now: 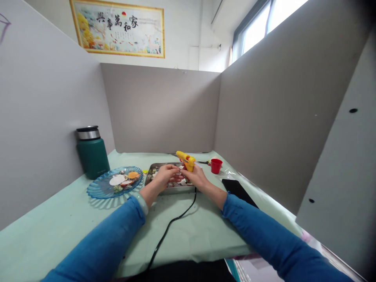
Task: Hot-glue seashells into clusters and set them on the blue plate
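Observation:
My right hand (197, 176) is closed around a yellow glue gun (185, 157), whose black cord (173, 220) runs down across the table toward me. Close beside it, my left hand (167, 176) has its thumb and fingers pinched together, and the fingertips of both hands meet. A small pale piece seems to lie between them, too small to name. Both hands are above a metal tray (172, 190) that contains several small white and brown pieces, partly hidden by the hands.
To the left, a blue scalloped plate (98, 190) bears shell-like pieces, with a green bottle (92, 154) behind it. On the right are a red cup (216, 166) and a black phone-like slab (239, 192). Grey partitions (164, 109) enclose the table.

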`<state>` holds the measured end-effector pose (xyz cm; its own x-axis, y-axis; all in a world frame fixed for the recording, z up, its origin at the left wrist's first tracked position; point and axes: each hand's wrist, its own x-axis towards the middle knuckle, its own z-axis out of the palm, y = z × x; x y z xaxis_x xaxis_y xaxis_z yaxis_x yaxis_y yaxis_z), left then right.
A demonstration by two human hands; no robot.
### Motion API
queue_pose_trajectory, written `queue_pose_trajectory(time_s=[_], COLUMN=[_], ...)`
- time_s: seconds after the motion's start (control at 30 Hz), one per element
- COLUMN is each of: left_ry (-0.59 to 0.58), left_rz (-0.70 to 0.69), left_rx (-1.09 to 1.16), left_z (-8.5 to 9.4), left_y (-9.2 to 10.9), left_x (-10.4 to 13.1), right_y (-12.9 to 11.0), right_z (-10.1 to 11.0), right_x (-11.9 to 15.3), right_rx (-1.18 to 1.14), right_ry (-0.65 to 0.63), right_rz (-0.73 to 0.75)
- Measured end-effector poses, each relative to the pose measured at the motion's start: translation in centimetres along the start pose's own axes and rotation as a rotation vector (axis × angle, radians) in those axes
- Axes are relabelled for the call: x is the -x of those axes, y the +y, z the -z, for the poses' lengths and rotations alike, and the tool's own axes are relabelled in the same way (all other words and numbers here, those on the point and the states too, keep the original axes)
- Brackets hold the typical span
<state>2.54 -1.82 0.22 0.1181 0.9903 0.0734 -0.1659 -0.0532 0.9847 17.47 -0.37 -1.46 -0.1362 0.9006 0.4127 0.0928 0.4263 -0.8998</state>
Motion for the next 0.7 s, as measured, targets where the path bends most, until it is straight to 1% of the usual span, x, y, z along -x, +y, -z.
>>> queue_pose_trajectory(time_s=[0.13,0.23,0.4,0.7], left_ry=[-0.014,-0.004,0.018,-0.042], left_rz=[0.007,0.020,0.015,-0.048], left_rx=[0.041,0.076,0.088,0.030], left_z=[-0.1,-0.2,-0.2,0.2], left_y=[0.2,0.3,0.3,-0.2], left_x=[0.0,0.0,-0.1,-0.2], right_y=[0.5,0.5,0.0,-0.5], right_z=[-0.1,-0.1,0.1,0.1], right_x=[-0.3,-0.3,-0.1,0.1], right_rx=[-0.043,-0.083,-0.085,-0.016], right_ry=[0.057,0.079,0.078,0.066], right_rz=[0.004,-0.003,0.012,-0.022])
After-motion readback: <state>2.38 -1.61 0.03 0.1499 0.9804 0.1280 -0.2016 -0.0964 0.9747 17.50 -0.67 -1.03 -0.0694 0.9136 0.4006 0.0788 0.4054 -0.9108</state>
